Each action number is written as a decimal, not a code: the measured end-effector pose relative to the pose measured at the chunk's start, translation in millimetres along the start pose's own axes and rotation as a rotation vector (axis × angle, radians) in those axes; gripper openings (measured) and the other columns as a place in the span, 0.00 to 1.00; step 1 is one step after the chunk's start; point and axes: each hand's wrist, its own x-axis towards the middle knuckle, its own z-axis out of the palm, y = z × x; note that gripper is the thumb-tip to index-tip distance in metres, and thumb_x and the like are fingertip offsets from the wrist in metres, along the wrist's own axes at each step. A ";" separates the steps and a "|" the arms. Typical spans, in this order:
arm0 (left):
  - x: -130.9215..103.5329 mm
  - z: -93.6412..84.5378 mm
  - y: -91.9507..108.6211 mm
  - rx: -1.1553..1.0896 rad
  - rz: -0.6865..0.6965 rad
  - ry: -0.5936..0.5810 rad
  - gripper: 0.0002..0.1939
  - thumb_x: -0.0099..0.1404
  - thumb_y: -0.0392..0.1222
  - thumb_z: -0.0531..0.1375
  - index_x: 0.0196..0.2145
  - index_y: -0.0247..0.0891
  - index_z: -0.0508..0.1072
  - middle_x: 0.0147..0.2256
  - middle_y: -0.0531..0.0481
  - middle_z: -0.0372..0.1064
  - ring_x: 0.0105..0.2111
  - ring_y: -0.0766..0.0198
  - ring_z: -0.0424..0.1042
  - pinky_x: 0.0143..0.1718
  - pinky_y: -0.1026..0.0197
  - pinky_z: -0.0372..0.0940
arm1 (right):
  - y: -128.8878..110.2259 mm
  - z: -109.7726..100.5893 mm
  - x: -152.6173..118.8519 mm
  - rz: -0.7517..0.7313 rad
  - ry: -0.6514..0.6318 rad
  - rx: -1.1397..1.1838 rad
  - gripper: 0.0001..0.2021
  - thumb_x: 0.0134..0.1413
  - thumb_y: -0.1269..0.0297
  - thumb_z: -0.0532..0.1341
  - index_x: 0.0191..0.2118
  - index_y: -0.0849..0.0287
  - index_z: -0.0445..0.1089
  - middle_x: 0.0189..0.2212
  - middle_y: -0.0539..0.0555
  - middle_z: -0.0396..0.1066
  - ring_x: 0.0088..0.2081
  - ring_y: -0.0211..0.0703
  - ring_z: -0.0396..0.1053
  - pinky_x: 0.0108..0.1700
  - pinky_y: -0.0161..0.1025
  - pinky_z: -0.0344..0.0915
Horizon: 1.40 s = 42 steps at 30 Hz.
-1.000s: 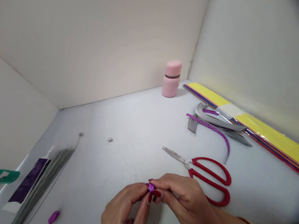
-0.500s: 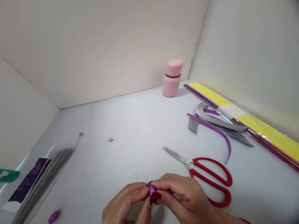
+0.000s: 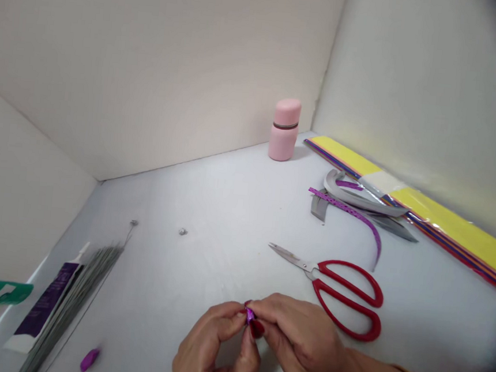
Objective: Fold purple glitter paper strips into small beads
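Observation:
A small shiny purple paper piece [image 3: 249, 315] is pinched between the fingertips of both hands, low in the middle of the view. My left hand [image 3: 216, 345] grips it from the left with thumb and forefinger. From the right, my right hand [image 3: 300, 335] holds it the same way; its fingertips partly cover the piece. Just beyond the right hand lie scissors with red handles [image 3: 370, 301], blades slightly parted and pointing left. A separate purple folded piece [image 3: 90, 360] rests on the table to the left of my hands.
At left lie a bundle of grey wires [image 3: 75, 304], a purple-and-white tube [image 3: 49, 302] and a small silver bit [image 3: 182, 232]. A pink flask [image 3: 284, 130] stands at the back. Purple and grey strips [image 3: 350, 203] and a yellow-topped pack of paper [image 3: 445, 218] lie right.
Both hands stay closed on the purple piece. The fingers have shifted a little, the right thumb now covering more of it. The other objects lie as before.

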 end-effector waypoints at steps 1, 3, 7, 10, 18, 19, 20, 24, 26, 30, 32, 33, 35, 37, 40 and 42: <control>0.1 0.5 1.2 0.000 -0.016 0.006 0.10 0.49 0.27 0.59 0.28 0.39 0.72 0.25 0.52 0.73 0.24 0.67 0.72 0.24 0.67 0.67 | -0.3 0.5 0.1 -0.016 0.005 -0.017 0.10 0.56 0.76 0.50 0.39 0.62 0.65 0.25 0.55 0.72 0.26 0.40 0.69 0.28 0.33 0.65; 0.8 1.0 3.8 -0.028 -0.082 -0.003 0.09 0.50 0.27 0.59 0.27 0.39 0.71 0.25 0.52 0.73 0.24 0.66 0.72 0.25 0.66 0.68 | -0.5 1.3 0.4 -0.028 0.012 -0.035 0.10 0.55 0.76 0.49 0.39 0.63 0.66 0.25 0.56 0.72 0.26 0.40 0.69 0.27 0.34 0.65; 3.9 -0.7 7.5 -0.220 -0.298 -0.063 0.07 0.51 0.28 0.60 0.26 0.39 0.71 0.26 0.52 0.72 0.26 0.67 0.72 0.27 0.69 0.69 | 0.8 1.6 1.5 0.071 0.003 0.106 0.10 0.56 0.74 0.51 0.36 0.64 0.69 0.24 0.56 0.71 0.26 0.40 0.69 0.27 0.34 0.66; 6.4 -3.3 7.6 -0.419 -0.415 -0.128 0.03 0.55 0.34 0.61 0.30 0.40 0.73 0.28 0.51 0.72 0.27 0.67 0.73 0.28 0.69 0.70 | 3.7 0.0 2.5 0.308 0.002 0.339 0.09 0.57 0.69 0.54 0.40 0.62 0.70 0.25 0.53 0.71 0.26 0.38 0.69 0.28 0.32 0.67; 11.9 -8.5 5.6 -0.471 -0.409 -0.242 0.05 0.57 0.38 0.61 0.33 0.42 0.76 0.29 0.51 0.73 0.29 0.67 0.73 0.30 0.71 0.67 | 10.3 -4.4 3.4 0.310 -0.052 0.445 0.10 0.57 0.68 0.55 0.39 0.63 0.73 0.23 0.53 0.71 0.24 0.35 0.69 0.28 0.31 0.67; 12.1 -8.9 6.0 -0.474 -0.423 -0.236 0.05 0.57 0.38 0.61 0.33 0.43 0.76 0.28 0.52 0.73 0.29 0.67 0.73 0.30 0.71 0.67 | 10.2 -4.6 3.0 0.298 -0.053 0.441 0.10 0.57 0.69 0.55 0.40 0.63 0.73 0.23 0.53 0.71 0.24 0.35 0.69 0.29 0.31 0.67; 12.1 -9.3 6.4 -0.479 -0.459 -0.221 0.05 0.57 0.38 0.62 0.33 0.43 0.76 0.28 0.53 0.73 0.29 0.67 0.73 0.31 0.71 0.67 | 10.0 -4.8 2.7 0.284 -0.053 0.434 0.09 0.57 0.69 0.56 0.40 0.62 0.72 0.23 0.52 0.71 0.25 0.35 0.69 0.29 0.31 0.67; 11.1 -10.6 7.8 -0.468 -0.611 -0.224 0.03 0.56 0.36 0.62 0.30 0.42 0.75 0.26 0.53 0.74 0.26 0.68 0.73 0.29 0.72 0.67 | 9.0 -5.8 2.2 0.225 -0.024 0.349 0.09 0.56 0.72 0.57 0.40 0.60 0.72 0.24 0.51 0.73 0.27 0.35 0.70 0.31 0.30 0.67; 10.1 -10.3 8.6 -0.433 -0.569 -0.251 0.02 0.56 0.36 0.62 0.27 0.40 0.75 0.24 0.52 0.74 0.25 0.67 0.72 0.28 0.71 0.67 | 8.7 -6.1 2.6 0.205 0.004 0.305 0.08 0.55 0.73 0.57 0.39 0.60 0.72 0.24 0.51 0.73 0.26 0.35 0.70 0.31 0.29 0.67; 6.9 -8.1 11.0 -0.368 -0.458 -0.177 0.04 0.55 0.38 0.62 0.31 0.41 0.76 0.27 0.51 0.75 0.26 0.67 0.73 0.28 0.71 0.68 | 7.5 -6.7 3.0 0.183 0.040 0.252 0.08 0.54 0.74 0.57 0.38 0.61 0.72 0.24 0.51 0.72 0.26 0.35 0.70 0.30 0.28 0.66; 5.0 -7.2 11.6 -0.333 -0.438 -0.153 0.05 0.54 0.38 0.63 0.31 0.41 0.76 0.26 0.52 0.75 0.24 0.67 0.73 0.27 0.71 0.69 | 6.8 -7.2 2.5 0.155 0.032 0.231 0.08 0.54 0.74 0.57 0.38 0.61 0.72 0.24 0.52 0.73 0.26 0.35 0.69 0.30 0.28 0.66; 4.1 -6.9 11.4 -0.313 -0.431 -0.150 0.05 0.54 0.37 0.63 0.31 0.41 0.76 0.26 0.52 0.75 0.24 0.67 0.73 0.26 0.71 0.69 | 6.5 -7.4 2.1 0.142 0.021 0.226 0.08 0.54 0.75 0.57 0.38 0.61 0.72 0.24 0.52 0.73 0.26 0.35 0.69 0.30 0.28 0.66; 3.0 -6.8 10.4 -0.283 -0.414 -0.148 0.05 0.55 0.38 0.62 0.31 0.41 0.76 0.26 0.52 0.75 0.24 0.67 0.74 0.26 0.72 0.69 | 6.3 -7.7 1.7 0.124 0.001 0.217 0.09 0.54 0.76 0.57 0.39 0.62 0.72 0.25 0.52 0.73 0.26 0.34 0.69 0.31 0.27 0.66; 2.9 -7.0 9.0 -0.262 -0.378 -0.140 0.05 0.55 0.38 0.62 0.32 0.41 0.76 0.26 0.52 0.75 0.24 0.67 0.74 0.27 0.72 0.69 | 6.8 -7.8 1.9 0.113 -0.011 0.205 0.09 0.54 0.75 0.56 0.40 0.62 0.71 0.25 0.53 0.73 0.27 0.35 0.69 0.32 0.28 0.66; 4.4 -7.0 7.9 -0.227 -0.299 -0.134 0.06 0.54 0.34 0.61 0.31 0.41 0.76 0.26 0.53 0.75 0.24 0.69 0.73 0.28 0.72 0.68 | 7.6 -8.1 3.5 0.086 -0.034 0.177 0.09 0.55 0.74 0.56 0.41 0.62 0.70 0.27 0.53 0.73 0.28 0.35 0.70 0.33 0.28 0.66; 5.8 -6.5 8.2 -0.210 -0.249 -0.134 0.09 0.53 0.31 0.60 0.31 0.41 0.76 0.25 0.54 0.75 0.24 0.69 0.73 0.28 0.72 0.68 | 7.4 -8.5 4.6 0.065 -0.061 0.148 0.10 0.56 0.74 0.55 0.42 0.62 0.69 0.28 0.54 0.73 0.29 0.36 0.70 0.33 0.29 0.67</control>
